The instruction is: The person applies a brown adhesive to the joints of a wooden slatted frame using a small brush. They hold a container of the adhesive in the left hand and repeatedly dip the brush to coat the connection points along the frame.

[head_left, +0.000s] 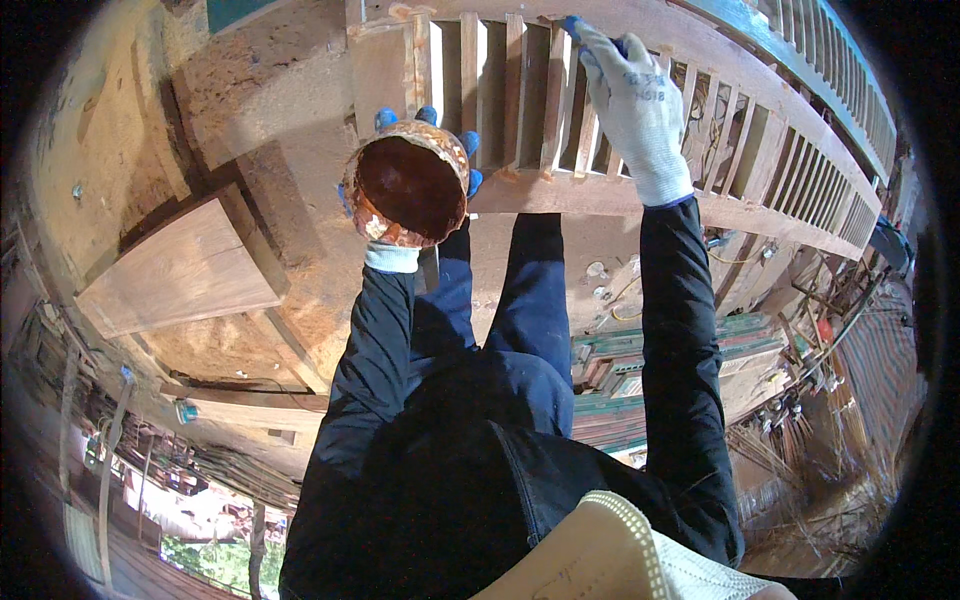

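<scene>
Left hand [471, 146] and right hand [640, 105] are gloved and well apart: the former is clamped around a brown-stained bowl [408, 188], the latter bends over the far rail of a slatted wooden frame [520, 197], its grip unclear. Dark printing [646, 84] marks the right glove's back. Beyond lies a teal slatted frame [852, 92]; left, a wooden panel [185, 270]; right, stacked boards [680, 352]

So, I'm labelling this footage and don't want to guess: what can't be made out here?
In the head view:
- Left hand: its palm is hidden behind the brown bowl.
- Bowl's contents: the inside is too dark to tell.
- Right hand: its own gloved back hides whether it grips anything over the slatted wooden frame.
- Blue slatted frame: cut off by the top edge.
</scene>
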Demonstrator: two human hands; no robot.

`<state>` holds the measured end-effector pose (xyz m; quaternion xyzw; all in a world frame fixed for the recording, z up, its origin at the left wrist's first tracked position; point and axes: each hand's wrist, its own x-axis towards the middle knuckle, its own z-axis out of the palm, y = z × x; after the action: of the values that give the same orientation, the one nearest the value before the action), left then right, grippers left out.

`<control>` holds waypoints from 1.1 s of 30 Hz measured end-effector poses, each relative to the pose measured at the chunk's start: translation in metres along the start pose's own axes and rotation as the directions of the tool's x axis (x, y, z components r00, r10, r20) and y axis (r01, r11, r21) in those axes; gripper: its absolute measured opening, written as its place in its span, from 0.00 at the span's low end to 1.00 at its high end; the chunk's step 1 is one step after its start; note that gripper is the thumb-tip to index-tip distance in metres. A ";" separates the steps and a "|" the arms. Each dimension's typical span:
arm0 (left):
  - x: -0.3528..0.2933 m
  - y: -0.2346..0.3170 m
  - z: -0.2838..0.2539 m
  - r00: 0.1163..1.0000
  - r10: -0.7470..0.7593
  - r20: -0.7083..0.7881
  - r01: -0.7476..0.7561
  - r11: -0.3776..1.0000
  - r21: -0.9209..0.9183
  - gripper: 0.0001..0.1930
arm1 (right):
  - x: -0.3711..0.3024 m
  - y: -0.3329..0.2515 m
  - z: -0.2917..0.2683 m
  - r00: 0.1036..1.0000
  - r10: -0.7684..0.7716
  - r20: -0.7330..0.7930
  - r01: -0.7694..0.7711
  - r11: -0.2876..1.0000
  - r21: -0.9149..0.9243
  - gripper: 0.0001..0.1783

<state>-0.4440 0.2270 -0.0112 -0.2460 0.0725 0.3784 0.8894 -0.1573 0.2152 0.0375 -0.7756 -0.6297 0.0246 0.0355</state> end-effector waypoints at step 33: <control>0.000 -0.001 0.000 1.000 0.021 0.004 -0.021 0.999 0.033 0.34 | -0.017 -0.003 0.010 0.994 0.002 -0.111 0.005 0.998 0.064 0.22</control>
<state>-0.4433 0.2264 -0.0109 -0.2299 0.0796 0.3868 0.8895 -0.1649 0.1999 0.0273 -0.7737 -0.6264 0.0015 0.0953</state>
